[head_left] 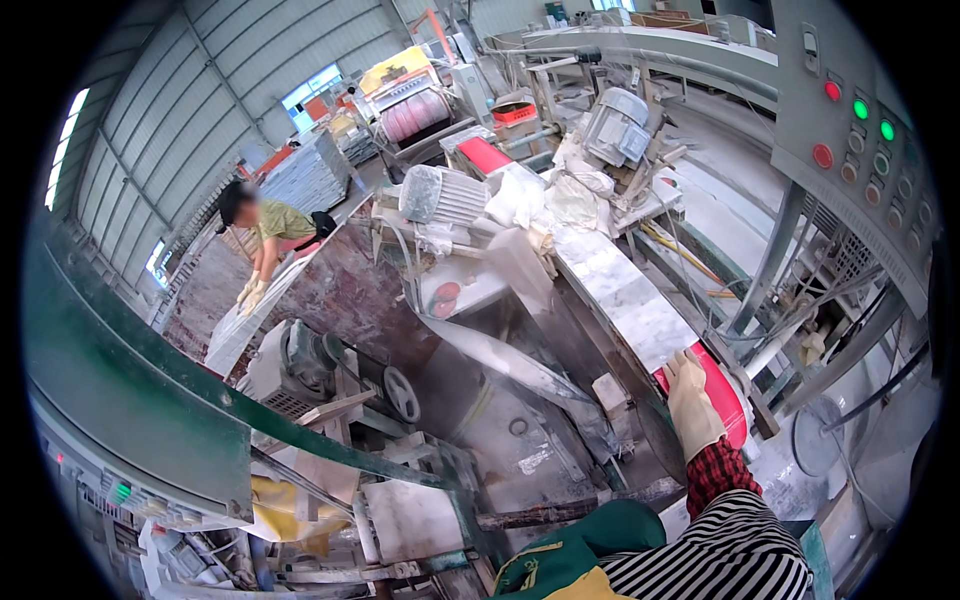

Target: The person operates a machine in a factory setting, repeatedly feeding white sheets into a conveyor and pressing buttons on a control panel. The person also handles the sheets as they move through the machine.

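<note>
My right hand [694,408], in a cream work glove with a red-and-black checked cuff, reaches forward from the lower right. Its stretched fingers rest at the near end of a white-and-grey marble strip [628,297]. The strip lies lengthwise on a red conveyor belt [722,392], whose bare near part shows beside the glove. Farther along, the strip runs under white plastic sheeting [518,197] next to a machine head. My left hand is not in view.
Two dusty electric motors [440,196] [618,125] flank the belt. A control panel [858,130] with lit buttons hangs at the right. Across a stack of slabs, a co-worker [285,222] leans over a pale slab [240,318] at the left. A green metal beam [330,440] crosses the lower left.
</note>
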A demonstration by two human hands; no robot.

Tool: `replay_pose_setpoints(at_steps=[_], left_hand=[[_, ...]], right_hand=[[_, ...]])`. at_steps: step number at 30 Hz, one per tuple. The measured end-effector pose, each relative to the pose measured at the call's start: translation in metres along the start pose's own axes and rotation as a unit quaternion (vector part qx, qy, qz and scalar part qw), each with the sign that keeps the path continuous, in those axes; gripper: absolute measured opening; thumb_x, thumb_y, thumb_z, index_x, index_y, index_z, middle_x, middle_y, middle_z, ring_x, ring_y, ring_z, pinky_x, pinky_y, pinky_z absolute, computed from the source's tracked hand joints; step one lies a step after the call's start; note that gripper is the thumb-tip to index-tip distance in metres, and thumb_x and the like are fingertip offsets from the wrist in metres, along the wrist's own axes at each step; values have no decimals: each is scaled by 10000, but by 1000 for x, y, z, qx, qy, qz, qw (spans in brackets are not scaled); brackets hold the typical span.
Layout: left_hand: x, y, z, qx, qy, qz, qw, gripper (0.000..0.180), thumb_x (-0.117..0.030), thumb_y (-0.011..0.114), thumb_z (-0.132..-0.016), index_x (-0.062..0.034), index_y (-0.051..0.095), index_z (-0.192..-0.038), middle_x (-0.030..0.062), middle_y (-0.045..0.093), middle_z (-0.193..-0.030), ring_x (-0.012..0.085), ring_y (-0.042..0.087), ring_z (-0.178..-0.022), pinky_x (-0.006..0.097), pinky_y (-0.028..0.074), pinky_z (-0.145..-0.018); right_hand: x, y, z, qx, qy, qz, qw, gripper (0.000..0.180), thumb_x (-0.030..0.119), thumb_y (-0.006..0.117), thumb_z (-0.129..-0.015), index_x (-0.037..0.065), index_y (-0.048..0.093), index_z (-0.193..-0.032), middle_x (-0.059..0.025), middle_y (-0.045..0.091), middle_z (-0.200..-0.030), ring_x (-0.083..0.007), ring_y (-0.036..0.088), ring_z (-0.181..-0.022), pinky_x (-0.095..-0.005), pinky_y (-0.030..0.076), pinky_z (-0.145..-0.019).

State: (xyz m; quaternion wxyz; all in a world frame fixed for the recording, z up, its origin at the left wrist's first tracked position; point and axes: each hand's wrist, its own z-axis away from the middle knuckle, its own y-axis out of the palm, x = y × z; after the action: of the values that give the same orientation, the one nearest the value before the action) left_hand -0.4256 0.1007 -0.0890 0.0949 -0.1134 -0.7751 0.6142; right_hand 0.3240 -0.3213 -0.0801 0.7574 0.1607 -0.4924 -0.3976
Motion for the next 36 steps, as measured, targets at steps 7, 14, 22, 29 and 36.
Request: replay_pose_setpoints(at_steps=[7,14,22,29,36], left_hand=[[-30,-1,-1,-203,14,-49,978,342,-262,608,-1004,-6,644,-1228,240,634,-1218,407,614,-1087,502,517,-925],[13,8,-21,-257,-3,46,965,405,-202,692,-841,27,621,-1167,265,625,-1207,457,560,-1153,547,422,-1006],[-18,-65,-3,-179,89,114,973,412,-236,727,-795,-42,618,-1142,166,612,-1096,368,578,-1037,483,442,-868],[6,-94,-11,-135,124,159,970,350,-185,698,-823,-33,599,-1122,136,596,-1095,332,569,-1050,441,450,-886],[33,-77,-20,-61,57,170,982,364,-228,712,-770,-33,610,-1060,127,599,-1100,314,575,-1065,426,468,-914]], right_hand=[[-20,1,-12,-11,-125,163,979,547,72,632,-963,16,436,-1470,-134,615,-1202,-194,634,-942,-288,560,-784],[-160,66,120,336,54,245,908,401,95,627,-983,19,537,-1366,-113,730,-1042,-146,686,-799,-259,566,-677],[-292,63,239,583,296,471,592,418,151,585,-1025,38,505,-1419,-166,722,-1119,-217,720,-868,-335,605,-770],[-368,93,340,654,321,550,409,445,118,565,-1025,35,477,-1453,-190,715,-1124,-209,718,-863,-305,604,-742],[-451,123,481,732,350,526,255,570,69,660,-961,42,438,-1485,-190,699,-1111,-176,690,-824,-283,582,-677]])
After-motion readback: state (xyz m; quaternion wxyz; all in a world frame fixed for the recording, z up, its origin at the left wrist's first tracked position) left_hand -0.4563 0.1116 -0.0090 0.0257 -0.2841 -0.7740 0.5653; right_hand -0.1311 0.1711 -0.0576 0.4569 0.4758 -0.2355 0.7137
